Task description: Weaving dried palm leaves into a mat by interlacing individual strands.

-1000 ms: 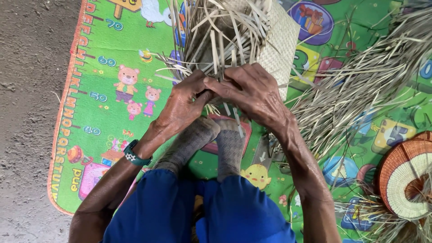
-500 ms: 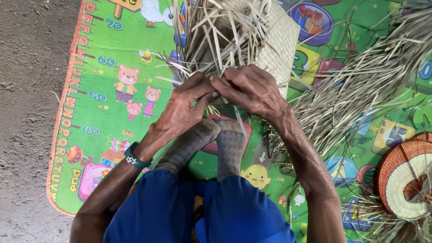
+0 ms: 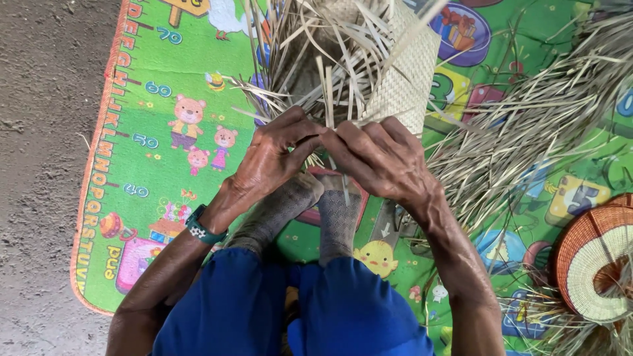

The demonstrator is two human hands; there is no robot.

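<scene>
A half-woven mat of pale straw strips [image 3: 402, 79] stands in front of me, its loose strips [image 3: 310, 66] fanning up and to the left. My left hand [image 3: 273, 158] pinches a thin strip at the weave's lower edge. Fingertip to fingertip with it, my right hand [image 3: 382, 161] grips the strips beside it. Both hands hover just above my feet in grey socks [image 3: 310, 211], and a green band is on my left wrist [image 3: 201, 229].
I sit on a green children's play mat [image 3: 165, 99] laid over bare grey ground [image 3: 39, 132]. A heap of loose dry strips [image 3: 527, 132] lies to the right. A round woven basket with an orange rim [image 3: 593, 260] rests at the right edge.
My hands have shifted slightly up and together on the strips; the woven piece has barely moved.
</scene>
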